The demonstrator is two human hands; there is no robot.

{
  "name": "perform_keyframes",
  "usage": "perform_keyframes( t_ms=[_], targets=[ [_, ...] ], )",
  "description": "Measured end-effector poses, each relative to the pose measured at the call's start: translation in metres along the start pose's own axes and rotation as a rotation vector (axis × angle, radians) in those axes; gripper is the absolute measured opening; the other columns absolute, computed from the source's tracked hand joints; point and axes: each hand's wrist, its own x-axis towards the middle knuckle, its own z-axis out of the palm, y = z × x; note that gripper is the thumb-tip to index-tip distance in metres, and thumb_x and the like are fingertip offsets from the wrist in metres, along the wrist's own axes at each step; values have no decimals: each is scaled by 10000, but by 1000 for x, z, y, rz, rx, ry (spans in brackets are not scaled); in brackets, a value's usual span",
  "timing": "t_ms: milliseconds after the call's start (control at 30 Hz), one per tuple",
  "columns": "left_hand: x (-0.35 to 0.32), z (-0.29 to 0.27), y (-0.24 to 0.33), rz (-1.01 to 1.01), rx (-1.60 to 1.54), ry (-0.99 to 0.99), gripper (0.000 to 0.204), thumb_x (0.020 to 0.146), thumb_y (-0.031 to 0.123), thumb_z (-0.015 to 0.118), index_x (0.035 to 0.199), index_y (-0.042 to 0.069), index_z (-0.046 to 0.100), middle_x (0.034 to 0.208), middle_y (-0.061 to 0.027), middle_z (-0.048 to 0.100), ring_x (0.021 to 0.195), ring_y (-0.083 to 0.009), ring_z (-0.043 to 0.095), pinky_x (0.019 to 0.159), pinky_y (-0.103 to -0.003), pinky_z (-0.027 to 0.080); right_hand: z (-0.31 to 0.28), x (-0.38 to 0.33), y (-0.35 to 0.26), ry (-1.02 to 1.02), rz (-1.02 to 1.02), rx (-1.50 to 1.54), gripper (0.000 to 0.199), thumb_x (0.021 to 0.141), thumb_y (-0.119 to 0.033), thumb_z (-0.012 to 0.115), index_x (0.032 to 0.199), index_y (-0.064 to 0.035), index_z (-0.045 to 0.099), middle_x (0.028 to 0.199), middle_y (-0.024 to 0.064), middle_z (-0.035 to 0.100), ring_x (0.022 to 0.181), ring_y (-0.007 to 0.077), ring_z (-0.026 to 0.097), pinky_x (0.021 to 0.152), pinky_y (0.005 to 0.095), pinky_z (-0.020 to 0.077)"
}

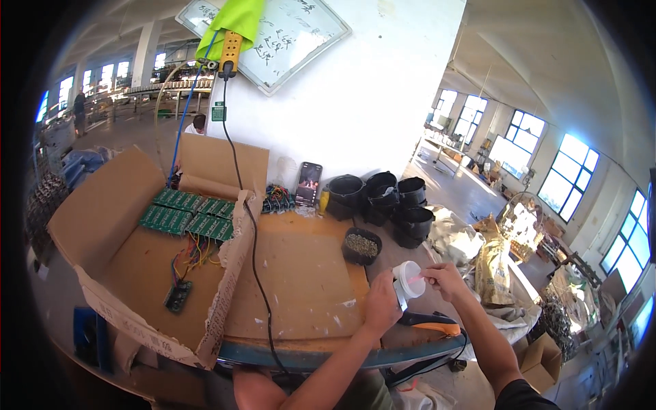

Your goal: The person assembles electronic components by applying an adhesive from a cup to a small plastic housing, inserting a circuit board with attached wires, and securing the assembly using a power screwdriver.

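Note:
My left hand (383, 305) is closed around a small white round tub (408, 279), held over the right part of the workbench. The tub is tilted, its round face toward my right hand (445, 281). That hand pinches a thin pink piece (416, 278) against the tub's face; whether it goes inside I cannot tell. Just below the hands lies a black and orange hand tool (437, 324) at the bench edge. Beyond the left hand sits a black cup (361, 246) filled with small metal parts.
An open cardboard box (147, 287) at left holds green circuit boards (186, 213) and one wired board (178, 296). A black cable (254, 253) crosses the bench. Several black pots (380, 195) and a phone (309, 183) stand at the back. Sacks (495, 273) lie at right.

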Motion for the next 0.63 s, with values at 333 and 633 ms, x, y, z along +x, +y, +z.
perform_keyframes(
  t_ms=[333,633],
  targets=[
    [-4,4,-4,-202,-111,-172,857,699,177,846,1376,-41,368,1252,-272,535,1147,-438,553,970,-456,467,-32,-35,26,187,9,372,131,934,-111,642,912,15,672,751,10,601,612,57,514,457,181,327],
    [7,0,8,-272,-123,-218,828,671,232,869,1304,42,370,1150,-212,594,1060,-393,613,905,-438,481,-49,-33,44,198,18,514,192,938,-146,636,945,34,701,792,22,649,683,80,557,573,196,427]
  ],
)
